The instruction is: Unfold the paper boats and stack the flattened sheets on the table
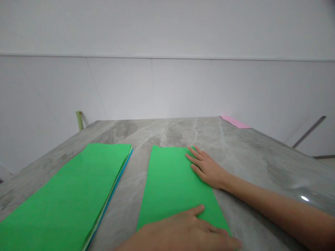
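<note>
A green sheet of paper point(172, 184), long and narrow from this view, lies flat on the grey marbled table in front of me. My right hand point(206, 167) rests on its far right edge, fingers stretched and spread. Nearer to me, my left hand point(180, 232) lies across the near part of the same sheet, fingers extended to the right and slightly blurred. Its lower side is cut off by the frame's bottom, and the sheet's near edge is hidden under it. To the left sits a stack of paper point(68, 195), green on top, with pale and blue layers along its right edge.
The grey marbled table point(251, 167) reaches back to a white wall point(180, 87). A pink sheet of paper point(235, 122) lies at the far right corner. Beyond the left edge stands a pale green post-like object point(79, 120), and a dark bar point(309, 131) slants at the right.
</note>
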`<state>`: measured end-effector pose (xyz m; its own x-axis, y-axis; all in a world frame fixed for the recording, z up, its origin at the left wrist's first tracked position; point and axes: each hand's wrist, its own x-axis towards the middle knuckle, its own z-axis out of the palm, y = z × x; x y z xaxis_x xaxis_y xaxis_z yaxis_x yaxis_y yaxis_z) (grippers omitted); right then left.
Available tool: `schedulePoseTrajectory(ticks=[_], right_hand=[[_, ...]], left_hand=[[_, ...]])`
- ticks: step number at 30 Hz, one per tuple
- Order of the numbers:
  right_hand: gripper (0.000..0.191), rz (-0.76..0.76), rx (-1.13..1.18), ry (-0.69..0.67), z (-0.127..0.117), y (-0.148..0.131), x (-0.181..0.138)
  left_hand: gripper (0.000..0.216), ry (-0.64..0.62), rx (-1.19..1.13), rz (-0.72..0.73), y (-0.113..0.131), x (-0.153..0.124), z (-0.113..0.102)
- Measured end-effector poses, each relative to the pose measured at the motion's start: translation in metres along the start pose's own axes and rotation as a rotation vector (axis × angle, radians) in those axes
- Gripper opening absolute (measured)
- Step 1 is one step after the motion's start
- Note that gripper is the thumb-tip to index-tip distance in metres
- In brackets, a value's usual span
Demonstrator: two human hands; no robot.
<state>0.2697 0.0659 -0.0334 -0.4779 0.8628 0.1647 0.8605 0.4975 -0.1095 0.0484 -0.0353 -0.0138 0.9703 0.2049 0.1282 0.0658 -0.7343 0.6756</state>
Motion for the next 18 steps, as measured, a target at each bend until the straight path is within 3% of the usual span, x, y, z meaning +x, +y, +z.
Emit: schedulePoseTrajectory(ticks=[2, 5, 9, 15, 18], right_hand=[[0.050, 0.048, -0.055, 0.072, -0.007, 0.007, -0.017], [0.044, 0.265, -0.165, 0.142, -0.022, 0.017, -0.029], [0.045, 0.518, -0.209, 0.083, -0.034, 0.020, -0.027], [0.050, 0.572, -0.144, 0.046, -0.033, 0.011, -0.026], [0.046, 0.582, -0.078, 0.027, -0.036, 0.010, -0.027]], left_hand=[[0.040, 0.097, 0.003, -0.171, 0.012, -0.001, -0.013], [0.033, 0.282, 0.098, -0.415, 0.021, 0.000, -0.026], [0.036, 0.508, 0.228, -0.623, 0.005, 0.000, -0.029], [0.036, 0.453, 0.411, -0.773, -0.014, -0.003, -0.032], [0.032, 0.388, 0.465, -0.747, -0.013, -0.004, -0.033]])
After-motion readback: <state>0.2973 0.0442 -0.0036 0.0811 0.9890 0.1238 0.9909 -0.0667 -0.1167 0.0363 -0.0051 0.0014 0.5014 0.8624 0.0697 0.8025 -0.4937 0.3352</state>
